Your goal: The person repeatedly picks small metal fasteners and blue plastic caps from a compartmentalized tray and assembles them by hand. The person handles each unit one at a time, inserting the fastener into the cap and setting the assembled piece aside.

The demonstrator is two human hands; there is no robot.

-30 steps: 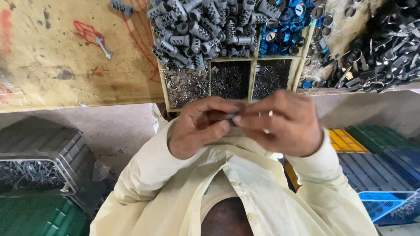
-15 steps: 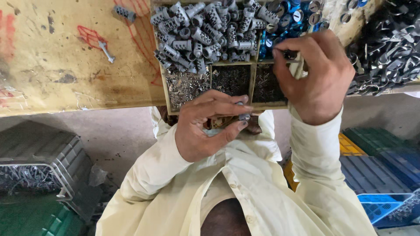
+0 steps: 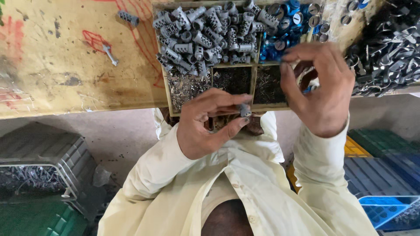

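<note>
Fingers and thumb of the left hand (image 3: 205, 122) pinch a small grey ribbed plastic cylinder (image 3: 244, 110) just before the wooden tray (image 3: 171, 104) of tiny metal parts. Right hand (image 3: 321, 87) hovers loosely curled by the blue caps (image 3: 280, 30); whether it grips anything, I cannot tell. Best to hold the cylinder steady, open end up.

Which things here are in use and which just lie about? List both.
In use: small grey ribbed part pinched in left hand; right hand over the blue caps; tray of grey ribbed parts; pin compartments.

Lying about: loose metal piece on bench; black clips; grey crate.
</note>
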